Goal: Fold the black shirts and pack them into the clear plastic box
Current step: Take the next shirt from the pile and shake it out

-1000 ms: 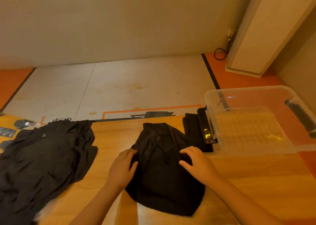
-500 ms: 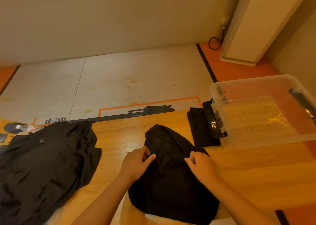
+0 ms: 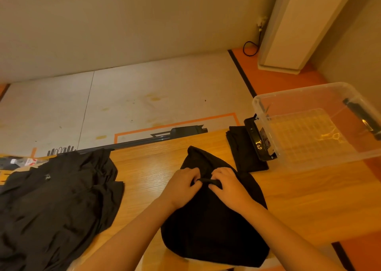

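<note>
While your left hand (image 3: 181,185) and right hand (image 3: 229,186) pinch a fold of the black shirt (image 3: 212,219), it lies mid-table (image 3: 148,167).
Fingers curl tight on fabric; the clear plastic box (image 3: 321,157) sits far right.

Our only view comes from a wide-angle camera worn on the person's head, looking forward and down across the wooden table (image 3: 309,198) toward the floor (image 3: 144,97) and the far wall (image 3: 123,23). We sit close over the table's near edge, so both forearms enter from the bottom and the left hand (image 3: 181,186) and right hand (image 3: 231,185) meet on the black shirt (image 3: 206,225) near the centre. The table's far edge slants across the frame, higher at the right, where the clear plastic box (image 3: 256,104) runs off the right edge.
</note>
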